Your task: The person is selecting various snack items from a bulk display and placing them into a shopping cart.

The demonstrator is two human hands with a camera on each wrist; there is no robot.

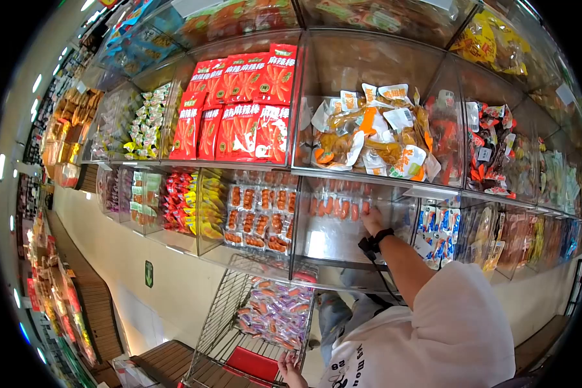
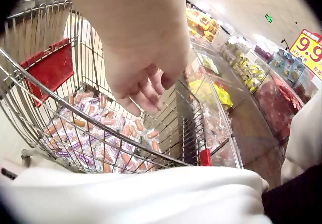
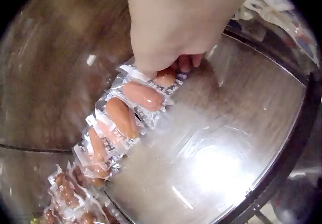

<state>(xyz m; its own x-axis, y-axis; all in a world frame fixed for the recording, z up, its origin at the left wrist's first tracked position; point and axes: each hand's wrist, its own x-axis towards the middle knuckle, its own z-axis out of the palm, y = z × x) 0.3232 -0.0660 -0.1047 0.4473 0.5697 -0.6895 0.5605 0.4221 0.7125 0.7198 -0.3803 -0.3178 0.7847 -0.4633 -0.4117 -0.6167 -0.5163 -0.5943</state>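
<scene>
In the head view my right hand (image 1: pixel 372 222) reaches into a clear bin (image 1: pixel 323 242) in the lower row. Its thumb and curled fingers pinch a wrapped sausage (image 3: pixel 165 78) at the end of a short row, seen from the right wrist. More sausages in clear wrappers (image 3: pixel 143 96) lie side by side along the bin's back. My left hand (image 2: pixel 143 78) hangs loosely bent above a wire shopping cart (image 2: pixel 98 123), holding nothing. A pile of wrapped sausages (image 1: pixel 275 310) covers part of the cart's floor.
Clear dividers and a shelf edge (image 1: pixel 368 176) surround the bin. To its left stand packs of small brown sausage strings (image 1: pixel 260 220), to its right blue-and-white packets (image 1: pixel 438 226). Red snack bags (image 1: pixel 239 107) and larger wrapped goods (image 1: pixel 375 132) fill the shelf above.
</scene>
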